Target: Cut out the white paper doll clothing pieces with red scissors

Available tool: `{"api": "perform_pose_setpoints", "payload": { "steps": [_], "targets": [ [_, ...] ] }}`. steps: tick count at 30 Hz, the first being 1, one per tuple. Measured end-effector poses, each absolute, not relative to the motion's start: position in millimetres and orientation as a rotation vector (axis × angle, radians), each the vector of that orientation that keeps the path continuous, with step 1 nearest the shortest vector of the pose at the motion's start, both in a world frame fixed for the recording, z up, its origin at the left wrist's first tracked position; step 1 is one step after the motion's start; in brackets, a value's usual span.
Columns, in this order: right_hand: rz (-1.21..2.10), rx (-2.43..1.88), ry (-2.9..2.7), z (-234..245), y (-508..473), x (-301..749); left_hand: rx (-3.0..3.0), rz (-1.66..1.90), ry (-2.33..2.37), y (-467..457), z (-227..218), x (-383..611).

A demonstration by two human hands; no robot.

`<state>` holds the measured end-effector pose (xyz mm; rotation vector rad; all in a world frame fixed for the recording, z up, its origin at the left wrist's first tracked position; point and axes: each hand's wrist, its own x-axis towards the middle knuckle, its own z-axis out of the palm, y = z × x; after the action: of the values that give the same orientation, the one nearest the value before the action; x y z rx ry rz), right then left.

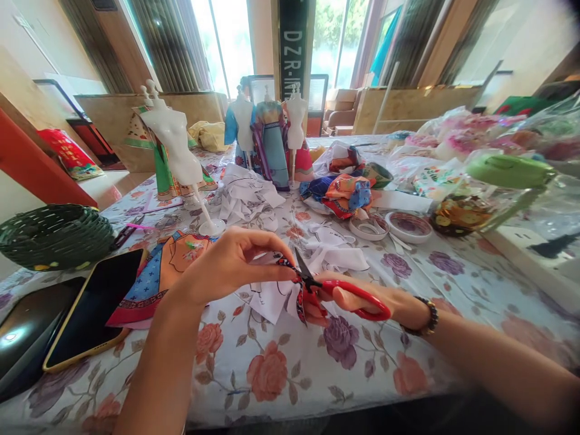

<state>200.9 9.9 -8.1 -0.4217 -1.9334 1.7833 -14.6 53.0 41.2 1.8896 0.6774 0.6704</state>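
Red-handled scissors (371, 302) are in my right hand (338, 296), with fingers through the handles and the dark blades parted, pointing up and left. Between thumb and fingers, my left hand (244, 260) pinches a narrow patterned fabric strip (299, 299) in red, black and white. The strip hangs down beside the blades; whether they touch it I cannot tell. White paper scraps (272, 300) lie under both hands. Left of my left wrist lies a piece of printed fabric (154, 272) in orange, blue and magenta, partly hidden by my forearm.
A bare white mini mannequin (174, 139) stands ahead on the left; dressed ones (269, 139) stand at the back. Phone (95, 308) and green basket (54, 235) lie left. Paper scraps (247, 193), tape rolls (410, 226), bundled fabric (342, 193) and a green lamp (507, 169) surround the middle.
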Motion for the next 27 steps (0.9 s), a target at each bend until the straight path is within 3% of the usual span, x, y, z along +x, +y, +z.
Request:
{"api": "perform_pose_setpoints", "payload": {
  "steps": [27],
  "targets": [
    [1.566,-0.640,-1.946,-3.6,0.9,196.6,1.863,0.755,0.816,52.8,35.2,-14.9]
  ]
}}
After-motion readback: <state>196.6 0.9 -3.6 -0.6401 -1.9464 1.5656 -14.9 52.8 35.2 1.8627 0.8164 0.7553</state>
